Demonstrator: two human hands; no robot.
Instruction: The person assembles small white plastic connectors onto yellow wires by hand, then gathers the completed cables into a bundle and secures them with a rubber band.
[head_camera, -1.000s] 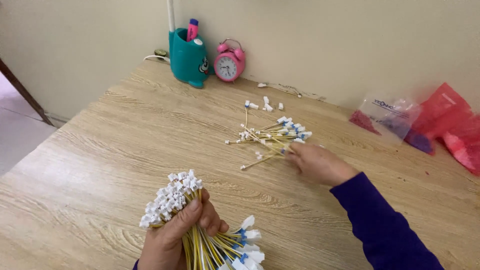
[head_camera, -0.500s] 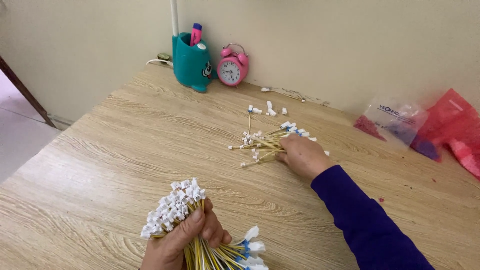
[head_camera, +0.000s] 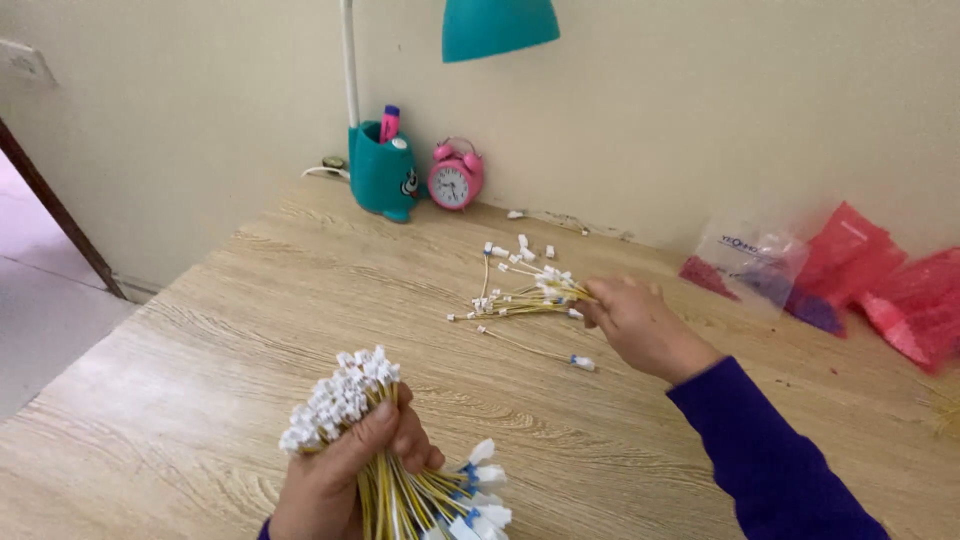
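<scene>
My left hand (head_camera: 345, 470) grips a thick bundle of yellow wires with white connector ends (head_camera: 345, 395), held upright near the bottom of the view. My right hand (head_camera: 640, 325) reaches over the wooden table (head_camera: 200, 330) and pinches the near ends of a small loose bunch of the same yellow wires (head_camera: 520, 295), which fan out to the left. A single wire with a blue and white end (head_camera: 545, 353) lies just below that bunch. A few loose white connectors (head_camera: 522, 245) sit behind it.
A teal desk lamp with a pen-holder base (head_camera: 385, 170) and a pink alarm clock (head_camera: 455, 180) stand against the wall. Clear and red plastic bags (head_camera: 850, 275) lie at the right. The table's left edge drops to the floor (head_camera: 40, 320).
The view has tilted up, bringing the lamp shade in. My right hand has closed on the loose bunch of wires. The left hand still holds its bundle.
</scene>
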